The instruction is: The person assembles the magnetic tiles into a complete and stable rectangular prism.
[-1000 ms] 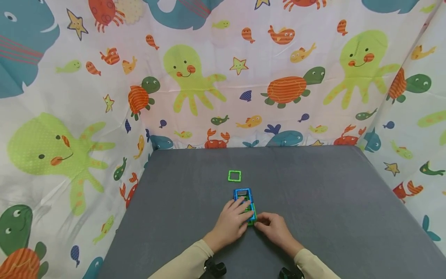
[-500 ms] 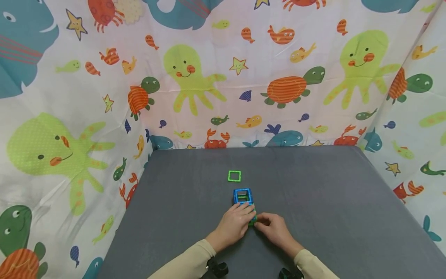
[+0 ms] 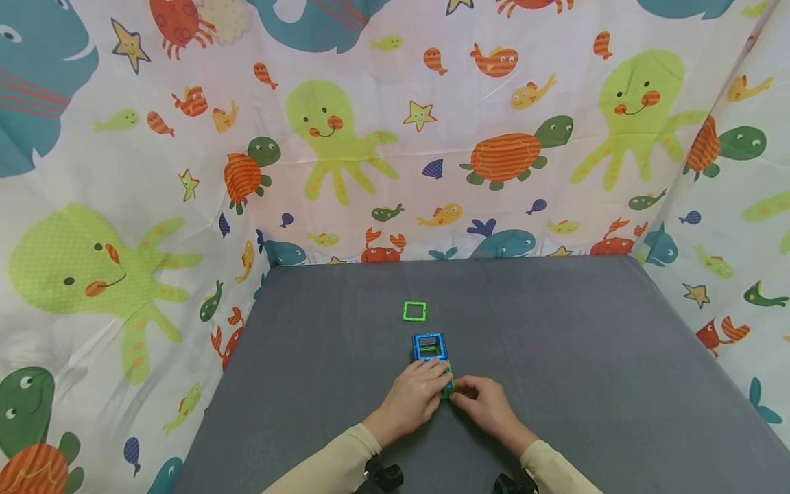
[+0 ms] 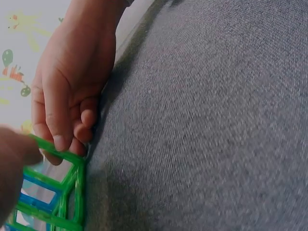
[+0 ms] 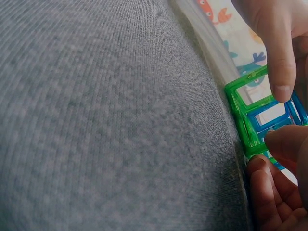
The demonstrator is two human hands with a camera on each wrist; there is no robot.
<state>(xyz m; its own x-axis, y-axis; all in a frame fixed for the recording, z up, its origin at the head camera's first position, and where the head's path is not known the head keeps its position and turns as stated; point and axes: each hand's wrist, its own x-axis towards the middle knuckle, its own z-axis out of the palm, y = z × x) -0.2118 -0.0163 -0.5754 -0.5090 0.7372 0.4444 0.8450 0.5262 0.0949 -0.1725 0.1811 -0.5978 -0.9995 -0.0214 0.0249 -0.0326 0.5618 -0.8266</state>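
A low block of blue and green magnetic tiles (image 3: 444, 347) lies on the grey table between the hands. My left hand (image 3: 412, 399) lies over its near part, fingers curled across the top, thumb on the side facing me. At the near right corner my right hand (image 3: 490, 410) pinches the green edge between thumb and fingers. In the left wrist view, the right thumb sits on a green bar (image 4: 79, 192) with fingers behind it. The left thumb presses the tiles in the right wrist view, above the right hand's fingertips. The left hand covers much of the block.
Beyond the block, a single green square tile (image 3: 415, 320) lies flat on the grey table (image 3: 555, 329). A cloth printed with sea animals (image 3: 370, 171) hangs around the back and sides. Dark wrist cameras (image 3: 385, 475) sit on both wrists.
My left fingers have drawn back towards me from the far part of the block, uncovering the blue frame there. The right hand keeps its grip at the near corner. The loose tile is unmoved.
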